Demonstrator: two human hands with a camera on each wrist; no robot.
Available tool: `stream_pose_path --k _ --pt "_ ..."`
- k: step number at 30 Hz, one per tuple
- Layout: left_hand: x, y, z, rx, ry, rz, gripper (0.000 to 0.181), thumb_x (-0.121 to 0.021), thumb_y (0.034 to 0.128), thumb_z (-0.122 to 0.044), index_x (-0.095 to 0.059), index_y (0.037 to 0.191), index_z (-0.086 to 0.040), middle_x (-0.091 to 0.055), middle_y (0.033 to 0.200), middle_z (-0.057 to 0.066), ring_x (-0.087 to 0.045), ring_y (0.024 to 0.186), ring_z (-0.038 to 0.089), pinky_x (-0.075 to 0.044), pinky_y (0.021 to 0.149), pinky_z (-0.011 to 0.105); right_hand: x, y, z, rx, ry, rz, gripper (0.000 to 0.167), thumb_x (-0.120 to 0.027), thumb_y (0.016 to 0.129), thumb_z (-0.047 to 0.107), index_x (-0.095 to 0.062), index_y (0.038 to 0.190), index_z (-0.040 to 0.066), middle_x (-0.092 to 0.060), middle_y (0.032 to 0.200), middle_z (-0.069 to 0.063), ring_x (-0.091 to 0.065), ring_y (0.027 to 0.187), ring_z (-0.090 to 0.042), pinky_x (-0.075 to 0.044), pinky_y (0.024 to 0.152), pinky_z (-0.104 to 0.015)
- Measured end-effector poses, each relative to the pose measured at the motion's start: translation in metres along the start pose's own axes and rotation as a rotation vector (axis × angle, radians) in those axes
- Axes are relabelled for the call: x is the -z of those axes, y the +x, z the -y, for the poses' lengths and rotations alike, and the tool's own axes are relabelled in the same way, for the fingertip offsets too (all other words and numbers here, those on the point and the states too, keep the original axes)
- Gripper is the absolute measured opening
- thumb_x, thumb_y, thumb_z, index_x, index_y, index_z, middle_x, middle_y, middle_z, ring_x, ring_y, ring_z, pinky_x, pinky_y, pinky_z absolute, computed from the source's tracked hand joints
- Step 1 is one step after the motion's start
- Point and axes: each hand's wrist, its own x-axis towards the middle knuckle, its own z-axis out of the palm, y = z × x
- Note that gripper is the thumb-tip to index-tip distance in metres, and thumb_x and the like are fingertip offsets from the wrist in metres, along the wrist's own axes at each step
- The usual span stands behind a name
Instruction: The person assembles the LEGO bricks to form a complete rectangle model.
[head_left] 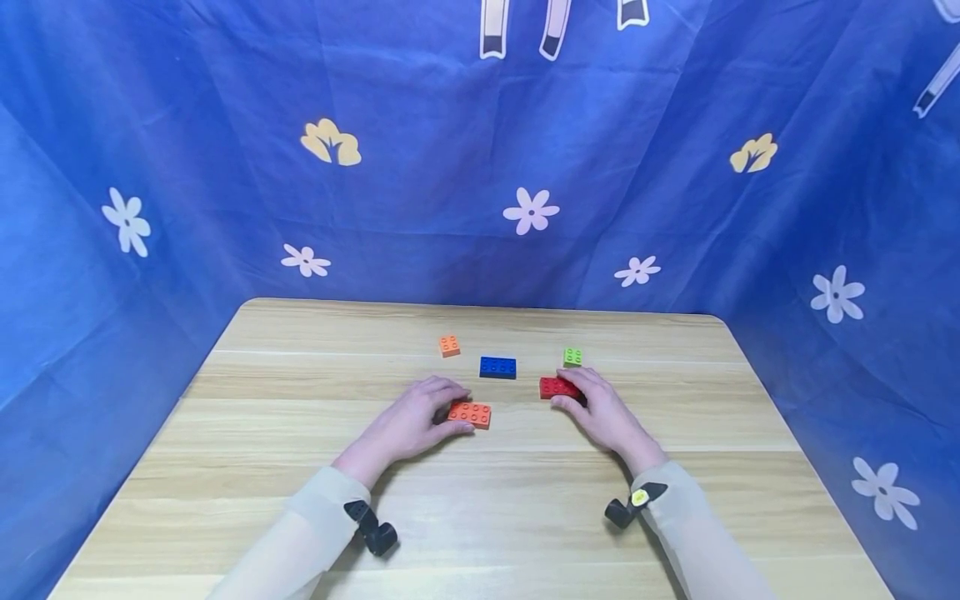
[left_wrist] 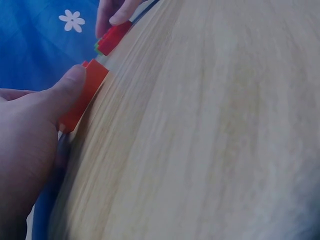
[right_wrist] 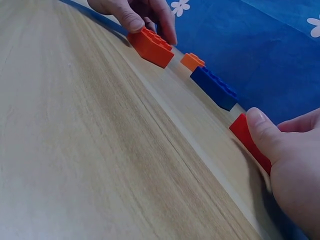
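Head view, lower centre: the long orange brick (head_left: pixel 470 415), pinched by the left hand (head_left: pixel 414 421), is aligned sideways, left of the red brick (head_left: pixel 552 388) pinched by the right hand (head_left: pixel 604 412).

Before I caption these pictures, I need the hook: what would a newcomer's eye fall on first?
Probably the bright blue cloth with pale flowers, hanging behind the wooden table. Next, the left hand grips an orange-red brick and the right hand a red brick. A dark blue brick lies beyond and between them.
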Motion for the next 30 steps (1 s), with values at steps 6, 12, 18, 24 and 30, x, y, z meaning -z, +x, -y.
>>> stream_pose_path --k 6,12,18,24,30 --pt "-0.0042 -0.0001 0.0018 -0.019 -0.036 -0.020 0.053 -0.078 0.0953 -0.048 -0.074 0.132 -0.010 -0.071 0.129 0.006 -0.065 0.122 0.026 -0.051 0.108 0.045 -0.0036 0.0022 -0.0034 0.021 0.034 -0.031 0.049 -0.073 0.102 0.034 -0.068 0.140 0.004 -0.064 0.142 -0.017 -0.054 0.138 -0.042 -0.035 0.119 -0.058" --pt "-0.0066 0.0004 0.0039 0.002 -0.084 -0.037 0.046 -0.081 0.0947 -0.044 -0.076 0.128 -0.012 -0.071 0.123 0.000 -0.065 0.115 0.018 -0.053 0.104 0.040 -0.0053 0.0061 -0.0045 0.058 0.051 -0.077 0.040 -0.076 0.101 0.024 -0.072 0.132 0.000 -0.069 0.133 -0.016 -0.062 0.129 -0.039 -0.044 0.114 -0.055" --pt "-0.0065 0.0012 0.0032 0.028 -0.160 -0.050 0.042 -0.082 0.0944 -0.040 -0.077 0.125 -0.012 -0.070 0.119 -0.004 -0.065 0.111 0.014 -0.054 0.101 0.039 -0.0049 0.0075 -0.0034 0.071 0.052 -0.099 0.038 -0.078 0.099 0.021 -0.073 0.129 -0.001 -0.072 0.129 -0.015 -0.065 0.125 -0.036 -0.048 0.110 -0.052" --pt "-0.0057 0.0006 0.0041 0.047 -0.180 -0.048 0.042 -0.084 0.0929 -0.040 -0.078 0.124 -0.012 -0.072 0.117 -0.005 -0.065 0.112 0.014 -0.054 0.103 0.039 -0.0046 0.0065 -0.0017 0.044 0.054 -0.093 0.034 -0.079 0.098 0.021 -0.076 0.126 0.002 -0.072 0.127 -0.013 -0.065 0.124 -0.034 -0.048 0.111 -0.050" --pt "-0.0044 0.0006 0.0051 0.064 -0.194 -0.035 0.042 -0.084 0.0922 -0.040 -0.078 0.123 -0.011 -0.072 0.114 -0.006 -0.065 0.108 0.013 -0.054 0.100 0.039 -0.0068 0.0033 0.0015 0.038 0.060 -0.081 0.032 -0.080 0.098 0.021 -0.077 0.125 0.004 -0.073 0.125 -0.009 -0.066 0.122 -0.031 -0.049 0.110 -0.049"
